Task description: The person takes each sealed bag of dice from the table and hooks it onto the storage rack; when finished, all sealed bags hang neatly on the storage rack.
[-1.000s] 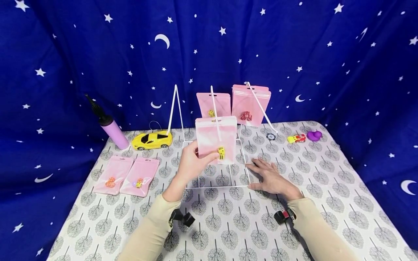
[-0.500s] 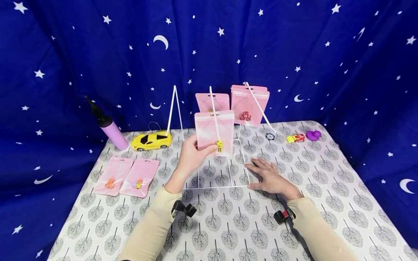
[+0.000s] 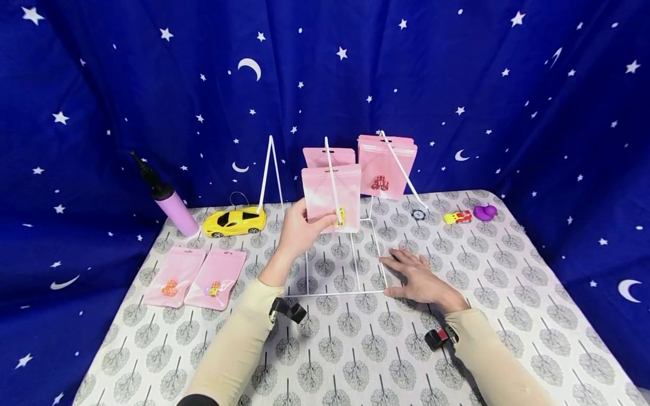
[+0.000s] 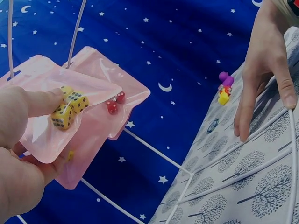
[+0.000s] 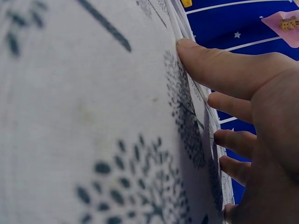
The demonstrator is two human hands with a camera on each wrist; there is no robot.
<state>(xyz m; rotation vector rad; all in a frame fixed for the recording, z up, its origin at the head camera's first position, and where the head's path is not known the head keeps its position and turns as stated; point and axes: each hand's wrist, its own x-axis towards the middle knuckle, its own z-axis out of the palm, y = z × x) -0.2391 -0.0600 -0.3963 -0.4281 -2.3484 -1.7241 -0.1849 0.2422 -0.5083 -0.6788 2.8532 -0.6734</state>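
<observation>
My left hand [image 3: 298, 230] pinches a pink zip bag [image 3: 316, 189] between thumb and fingers, near its lower left. Yellow dice [image 4: 70, 109] show through the bag beside the thumb. The middle prong of a white wire rack [image 3: 330, 294] passes through the bag's hang slot and crosses in front of the bag. Another pink bag [image 3: 315, 155] is behind it on that prong. Pink bags with red dice [image 3: 380, 183] hang from the right prong. My right hand [image 3: 420, 280] rests with spread fingers at the rack base's right front corner, its thumb touching the wire.
Two pink bags [image 3: 215, 270] with dice lie at the left on the patterned tablecloth. Behind them are a yellow toy car [image 3: 235, 221] and a lilac hand pump [image 3: 178, 213]. A small toy car [image 3: 458, 217] and a purple duck [image 3: 484, 212] sit back right.
My left hand has moved the bag up and back along the middle prong, closer to the bag behind it. The right hand stays at the rack's base.
</observation>
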